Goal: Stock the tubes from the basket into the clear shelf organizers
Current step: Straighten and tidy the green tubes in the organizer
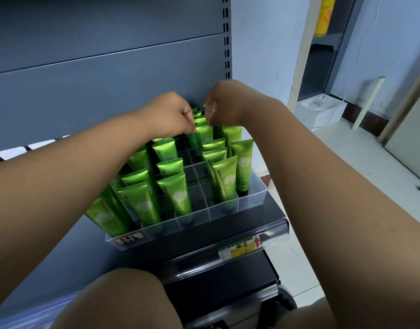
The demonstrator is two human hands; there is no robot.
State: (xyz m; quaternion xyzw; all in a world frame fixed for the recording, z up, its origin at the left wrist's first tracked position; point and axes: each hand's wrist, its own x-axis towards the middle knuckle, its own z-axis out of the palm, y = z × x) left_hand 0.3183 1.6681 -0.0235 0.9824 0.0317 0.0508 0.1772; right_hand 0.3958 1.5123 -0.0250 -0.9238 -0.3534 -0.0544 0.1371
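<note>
**Both hands at the organizer's far end**

My left hand (173, 115) and right hand (222, 103) meet over the far end of the clear organizer (249, 200); the fingers of both are curled in tight, pinching the crimped top edge of one green tube (204, 135), left at its left corner, right at its right; that tube stands upright in the organizer's middle column, toward the back; the other tubes (178, 195) stand cap-down in the columns on either side of it; the organizer sits on a black shelf (228, 236); a yellow price label (242, 249) hangs on the rail below the organizer's front wall.
</note>
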